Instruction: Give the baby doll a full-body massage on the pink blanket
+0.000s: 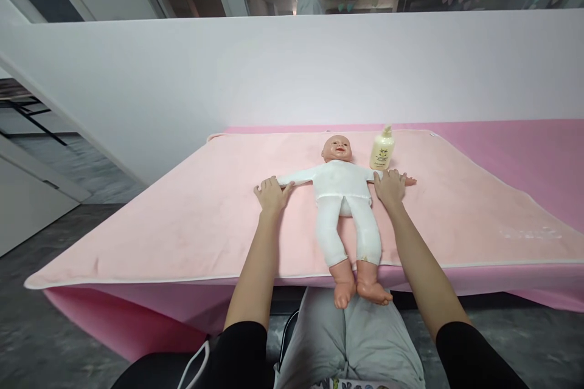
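A baby doll (341, 182) with a white cloth body lies on its back on a pink blanket (191, 213), arms stretched out sideways. Its bare feet hang over the front edge. My left hand (272, 194) is closed round the end of the doll's arm on the left, hiding the doll's hand there. On the other side my right hand (390, 186) grips the doll's other forearm, and the doll's fingers stick out beyond it. A pale yellow pump bottle (382, 149) stands upright just behind my right hand, right of the doll's head.
Beneath the blanket a pink cloth (538, 164) covers the table. A white wall (292, 73) rises behind it, with glass above, through which a person (311, 0) shows. My lap is below the front edge. A white cable (198, 364) hangs at lower left.
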`<act>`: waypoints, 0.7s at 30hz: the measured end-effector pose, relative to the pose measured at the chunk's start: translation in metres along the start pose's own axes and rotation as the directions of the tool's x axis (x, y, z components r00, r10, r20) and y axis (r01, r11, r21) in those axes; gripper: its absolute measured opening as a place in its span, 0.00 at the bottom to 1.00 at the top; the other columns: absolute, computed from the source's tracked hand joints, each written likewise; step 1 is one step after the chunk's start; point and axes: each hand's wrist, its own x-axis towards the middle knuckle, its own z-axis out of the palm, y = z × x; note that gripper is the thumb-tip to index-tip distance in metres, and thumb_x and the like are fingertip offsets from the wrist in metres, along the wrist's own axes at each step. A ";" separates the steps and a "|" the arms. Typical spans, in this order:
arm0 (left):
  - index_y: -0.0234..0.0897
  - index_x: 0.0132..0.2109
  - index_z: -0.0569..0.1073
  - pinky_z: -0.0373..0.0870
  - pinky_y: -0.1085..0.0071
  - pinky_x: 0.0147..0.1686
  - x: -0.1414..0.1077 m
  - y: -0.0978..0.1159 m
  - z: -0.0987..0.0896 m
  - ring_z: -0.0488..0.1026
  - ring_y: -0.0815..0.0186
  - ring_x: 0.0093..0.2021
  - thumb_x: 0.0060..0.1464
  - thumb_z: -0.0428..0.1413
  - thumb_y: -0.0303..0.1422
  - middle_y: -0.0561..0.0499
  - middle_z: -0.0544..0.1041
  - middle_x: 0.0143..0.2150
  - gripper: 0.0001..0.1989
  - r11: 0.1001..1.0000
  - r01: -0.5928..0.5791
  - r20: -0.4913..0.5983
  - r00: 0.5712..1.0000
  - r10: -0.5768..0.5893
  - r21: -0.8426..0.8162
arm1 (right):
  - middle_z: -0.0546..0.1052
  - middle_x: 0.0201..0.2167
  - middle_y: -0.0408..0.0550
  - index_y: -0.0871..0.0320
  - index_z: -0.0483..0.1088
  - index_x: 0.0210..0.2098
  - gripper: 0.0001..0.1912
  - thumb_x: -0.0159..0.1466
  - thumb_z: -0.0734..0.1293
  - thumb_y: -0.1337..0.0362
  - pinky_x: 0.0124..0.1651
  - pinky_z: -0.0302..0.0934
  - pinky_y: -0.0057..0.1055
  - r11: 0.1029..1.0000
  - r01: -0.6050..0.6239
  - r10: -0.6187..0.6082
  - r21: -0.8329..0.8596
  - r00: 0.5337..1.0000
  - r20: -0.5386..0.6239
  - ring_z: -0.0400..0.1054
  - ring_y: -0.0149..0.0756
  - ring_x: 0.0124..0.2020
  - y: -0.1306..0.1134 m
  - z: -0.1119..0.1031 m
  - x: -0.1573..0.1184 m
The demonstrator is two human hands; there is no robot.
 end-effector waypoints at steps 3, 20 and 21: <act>0.34 0.45 0.68 0.54 0.57 0.53 0.004 -0.007 -0.004 0.64 0.53 0.52 0.53 0.45 0.51 0.39 0.71 0.48 0.26 1.000 -0.003 0.043 0.999 0.003 0.002 | 0.69 0.45 0.64 0.69 0.68 0.47 0.29 0.65 0.48 0.54 0.58 0.40 0.49 0.996 -0.090 0.091 -0.026 0.996 0.009 0.58 0.51 0.51 0.009 -0.003 0.004; 0.36 0.49 0.68 0.45 0.46 0.56 0.011 -0.016 -0.003 0.61 0.50 0.55 0.55 0.43 0.51 0.36 0.68 0.52 0.26 0.990 0.142 0.049 0.989 -0.142 -0.011 | 0.65 0.52 0.63 0.60 0.66 0.51 0.27 0.65 0.47 0.52 0.57 0.31 0.63 0.919 -0.363 0.351 0.153 0.931 0.101 0.50 0.52 0.58 0.033 -0.004 0.018; 0.36 0.50 0.68 0.45 0.46 0.56 0.011 -0.017 -0.003 0.61 0.50 0.55 0.55 0.43 0.50 0.37 0.68 0.52 0.26 0.989 0.150 0.045 0.988 -0.149 -0.019 | 0.65 0.52 0.63 0.61 0.66 0.50 0.27 0.64 0.47 0.52 0.57 0.31 0.64 0.901 -0.400 0.386 0.166 0.916 0.113 0.50 0.52 0.58 0.035 -0.004 0.019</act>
